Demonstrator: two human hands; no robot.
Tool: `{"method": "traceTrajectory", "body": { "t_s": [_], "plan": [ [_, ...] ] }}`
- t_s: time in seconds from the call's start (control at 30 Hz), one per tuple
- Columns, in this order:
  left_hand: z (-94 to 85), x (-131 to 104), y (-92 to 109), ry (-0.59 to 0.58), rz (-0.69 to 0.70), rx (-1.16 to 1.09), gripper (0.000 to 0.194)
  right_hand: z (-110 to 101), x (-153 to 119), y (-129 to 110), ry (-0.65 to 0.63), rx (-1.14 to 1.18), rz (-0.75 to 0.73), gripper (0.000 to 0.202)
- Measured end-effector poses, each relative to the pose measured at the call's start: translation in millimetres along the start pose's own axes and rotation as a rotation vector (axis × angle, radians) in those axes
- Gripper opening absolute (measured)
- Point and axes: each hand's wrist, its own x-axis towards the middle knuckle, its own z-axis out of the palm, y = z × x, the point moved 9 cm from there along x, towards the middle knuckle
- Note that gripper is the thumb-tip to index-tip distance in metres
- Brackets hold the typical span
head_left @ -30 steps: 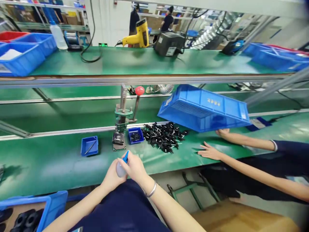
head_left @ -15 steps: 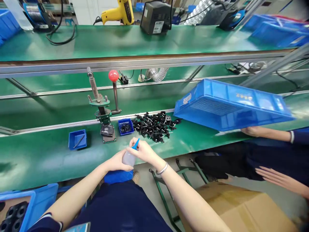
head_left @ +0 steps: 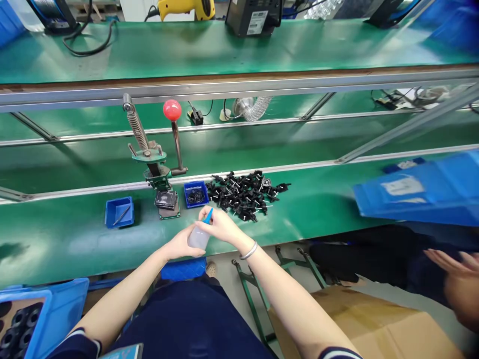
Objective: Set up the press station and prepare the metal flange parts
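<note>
Both hands together on the squeeze bottle [head_left: 197, 237]: left hand [head_left: 179, 245] grips body, right hand [head_left: 220, 225] now pinching its blue nozzle [head_left: 208, 216]; co-worker's blue bin [head_left: 422, 192] has swung off right

We are holding a small translucent squeeze bottle [head_left: 197, 238] with a blue pointed nozzle [head_left: 208, 216] just above the near edge of the green tabletop [head_left: 299, 209]. It is tilting, nozzle pointing up and away from us.

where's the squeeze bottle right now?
In the head view, low centre: the squeeze bottle is held in the left hand with the right hand at its blue nozzle, over the green bench's near edge, just in front of the small press.
</note>
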Motion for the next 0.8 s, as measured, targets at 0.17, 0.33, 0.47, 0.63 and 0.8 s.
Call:
{"method": "traceTrajectory", "body": {
  "t_s": [0.17,0.33,0.47,0.63,0.8],
  "plan": [
    [-7.3,4.4,-3.9,0.027,-0.002,-0.039,0.063,-0.4,6.0,0.7,-0.044,-0.001,-0.034,0.021],
    [-9.8,9.6,-5.5,0.028,-0.003,-0.053,0.064,-2.9,11.9,1.3,-0.067,0.023,-0.048,0.015],
    [-9.1,13.5,-8.4,0.026,-0.021,-0.08,0.065,-1.7,15.8,3.5,-0.062,0.064,-0.041,0.023],
    [-0.8,22.0,-26.7,-0.016,-0.06,-0.232,0.078,-28.7,21.4,19.2,0.166,0.199,0.036,0.032],
    [-0.1,51.1,-61.1,0.103,-0.185,-0.629,0.078,-68.5,0.4,74.7,0.545,0.392,0.198,0.045]
  ]
}}
